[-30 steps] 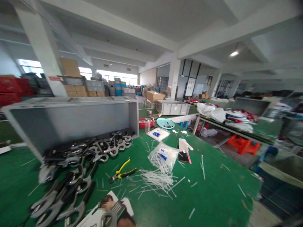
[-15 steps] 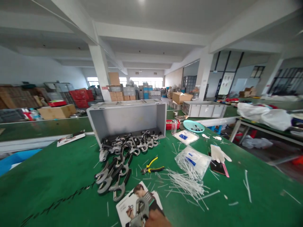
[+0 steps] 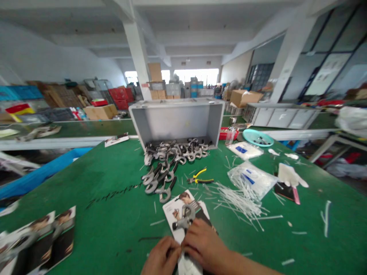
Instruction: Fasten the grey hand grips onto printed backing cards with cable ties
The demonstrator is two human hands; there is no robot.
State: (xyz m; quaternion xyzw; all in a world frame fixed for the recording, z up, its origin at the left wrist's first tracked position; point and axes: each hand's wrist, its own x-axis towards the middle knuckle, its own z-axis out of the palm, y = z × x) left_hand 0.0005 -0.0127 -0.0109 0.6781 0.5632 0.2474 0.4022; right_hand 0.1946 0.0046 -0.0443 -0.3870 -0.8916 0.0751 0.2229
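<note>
A grey-and-black hand grip exerciser (image 3: 187, 214) lies on a printed cardboard card (image 3: 172, 212) at the bottom middle. My right hand (image 3: 205, 244) is closed over the exerciser's handle end. At the card's lower left edge my left hand (image 3: 162, 255) pinches, its fingertips meeting those of my right hand; whatever is between them is hidden. Just beyond, several more hand grip exercisers (image 3: 163, 181) spill from a grey crate (image 3: 177, 120) tipped on its side. Yellow-and-black cutting pliers (image 3: 200, 178) rest to the right of them, near a pile of white cable ties (image 3: 239, 200).
Cards with exercisers (image 3: 43, 240) lie at the lower left. To the right are plastic bags of ties (image 3: 252, 179), a white glove (image 3: 291, 175) and a turquoise dish (image 3: 258, 138). Behind stands another grey crate (image 3: 282, 115); a blue bin (image 3: 57, 168) is beyond the left edge.
The view has turned left and down, bringing the carded exercisers at left into sight. My left hand has come into view beside my right hand at the card.
</note>
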